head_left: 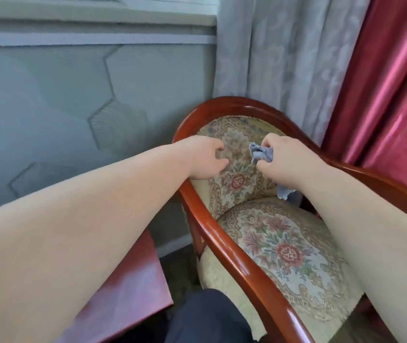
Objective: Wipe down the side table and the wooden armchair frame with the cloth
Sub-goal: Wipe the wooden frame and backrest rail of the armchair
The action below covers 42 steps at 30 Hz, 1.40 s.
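A wooden armchair with a glossy red-brown curved frame [237,253] and floral cushions stands in front of me. My right hand [289,157] grips a bunched blue-grey cloth [261,154] in front of the backrest cushion, and a tail of the cloth hangs down below my wrist. My left hand [204,157] hovers over the left side of the frame near the backrest, fingers loosely curled and holding nothing. A corner of the red-brown side table [133,280] shows at the lower left, mostly hidden under my left forearm.
A pale blue wall with hexagon panels is behind and left of the chair. White patterned curtains [284,58] and a red satin curtain [390,82] hang close behind the chair. My dark-trousered knee [207,318] sits between table and chair.
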### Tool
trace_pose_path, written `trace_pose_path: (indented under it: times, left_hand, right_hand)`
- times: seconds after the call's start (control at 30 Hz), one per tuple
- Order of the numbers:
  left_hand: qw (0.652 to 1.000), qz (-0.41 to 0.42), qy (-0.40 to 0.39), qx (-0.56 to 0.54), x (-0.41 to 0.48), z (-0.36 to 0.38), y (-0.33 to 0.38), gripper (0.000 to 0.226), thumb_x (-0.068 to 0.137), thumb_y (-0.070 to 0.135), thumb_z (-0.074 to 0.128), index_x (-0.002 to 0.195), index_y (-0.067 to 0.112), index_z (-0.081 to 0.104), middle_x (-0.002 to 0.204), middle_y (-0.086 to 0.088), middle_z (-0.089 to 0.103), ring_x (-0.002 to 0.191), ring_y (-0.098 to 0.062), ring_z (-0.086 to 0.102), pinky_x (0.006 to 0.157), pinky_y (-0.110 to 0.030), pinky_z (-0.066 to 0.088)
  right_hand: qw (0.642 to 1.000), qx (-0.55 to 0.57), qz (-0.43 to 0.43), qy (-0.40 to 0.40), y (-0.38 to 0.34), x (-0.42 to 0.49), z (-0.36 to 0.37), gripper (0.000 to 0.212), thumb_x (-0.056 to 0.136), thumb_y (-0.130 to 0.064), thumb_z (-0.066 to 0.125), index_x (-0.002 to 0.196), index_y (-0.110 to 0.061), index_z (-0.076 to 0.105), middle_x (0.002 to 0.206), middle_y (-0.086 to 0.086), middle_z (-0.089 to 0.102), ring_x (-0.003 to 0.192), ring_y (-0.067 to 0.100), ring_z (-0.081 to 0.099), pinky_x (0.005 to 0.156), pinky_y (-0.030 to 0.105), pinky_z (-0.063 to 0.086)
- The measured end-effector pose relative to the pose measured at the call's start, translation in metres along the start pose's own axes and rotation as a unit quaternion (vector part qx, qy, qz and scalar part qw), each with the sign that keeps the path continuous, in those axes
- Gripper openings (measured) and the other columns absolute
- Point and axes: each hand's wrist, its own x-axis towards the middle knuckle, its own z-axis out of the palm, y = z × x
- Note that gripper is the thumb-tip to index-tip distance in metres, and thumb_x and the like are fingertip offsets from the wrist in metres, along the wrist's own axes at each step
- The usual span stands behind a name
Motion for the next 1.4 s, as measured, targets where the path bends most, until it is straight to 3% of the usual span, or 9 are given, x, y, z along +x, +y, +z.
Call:
trace_pose_path:
  times: [0.23,0.33,0.53,0.7,0.93,1.2,1.4]
  left_hand:
    - [0.994,-0.109,0.016,0.000,-0.089,-0.009,-0.119,0.058,0.097,0.058,0.049,0.149,0.032,0.048,0.144,-0.001,0.060,0.131,-0.028,0.056,0.110,-0.041,0.045]
    - [0.989,-0.146,0.018,-0.011,-0.128,-0.008,-0.158,0.059,0.097,0.057,0.050,0.149,0.031,0.048,0.146,-0.002,0.059,0.134,-0.026,0.055,0.113,-0.038,0.042]
    - [0.982,-0.185,0.025,-0.029,-0.195,0.002,-0.211,0.058,0.100,0.053,0.051,0.153,0.029,0.044,0.151,0.000,0.054,0.139,-0.024,0.050,0.114,-0.033,0.037]
    - [0.977,-0.210,0.028,-0.032,-0.218,0.018,-0.244,0.059,0.098,0.056,0.050,0.151,0.031,0.046,0.150,0.000,0.056,0.140,-0.024,0.050,0.115,-0.037,0.039]
    - [0.974,-0.219,0.015,-0.057,-0.208,0.043,-0.275,0.058,0.099,0.053,0.052,0.151,0.027,0.048,0.150,-0.003,0.057,0.138,-0.025,0.052,0.113,-0.035,0.041]
    - [0.963,-0.250,-0.041,-0.088,-0.139,0.095,-0.323,0.058,0.101,0.051,0.050,0.150,0.019,0.050,0.151,-0.005,0.056,0.138,-0.026,0.051,0.113,-0.033,0.040]
    - [0.958,-0.272,-0.038,-0.089,-0.081,0.126,-0.360,0.052,0.101,0.049,0.051,0.143,0.019,0.055,0.143,-0.006,0.060,0.130,-0.028,0.056,0.100,-0.032,0.043]
  right_hand:
    - [0.993,0.037,-0.108,-0.030,-0.130,0.014,0.030,0.031,0.083,-0.040,0.060,0.110,-0.026,0.052,0.105,0.004,0.057,0.092,0.023,0.052,0.075,0.036,0.043]
    - [0.987,0.050,-0.150,-0.026,-0.179,0.009,0.041,0.029,0.082,-0.040,0.061,0.106,-0.026,0.054,0.101,0.005,0.061,0.093,0.026,0.057,0.078,0.039,0.049]
    - [0.977,0.072,-0.184,-0.078,-0.252,-0.012,0.068,0.018,0.078,-0.036,0.058,0.094,-0.030,0.061,0.076,-0.005,0.069,0.080,0.019,0.064,0.070,0.037,0.056]
    - [0.970,0.090,-0.195,-0.113,-0.291,-0.018,0.093,0.016,0.079,-0.033,0.064,0.094,-0.029,0.065,0.081,-0.004,0.067,0.080,0.019,0.063,0.071,0.035,0.054]
    - [0.967,0.082,-0.213,-0.114,-0.314,0.013,0.148,0.028,0.078,-0.037,0.066,0.104,-0.028,0.064,0.093,0.001,0.066,0.092,0.025,0.061,0.078,0.036,0.051]
    - [0.965,0.073,-0.225,-0.116,-0.315,0.075,0.220,0.028,0.076,-0.041,0.061,0.101,-0.029,0.063,0.089,-0.006,0.050,0.093,0.025,0.058,0.079,0.037,0.050]
    - [0.960,0.066,-0.239,-0.133,-0.306,0.128,0.270,0.033,0.077,-0.039,0.062,0.108,-0.028,0.062,0.104,-0.001,0.056,0.097,0.027,0.059,0.081,0.038,0.052]
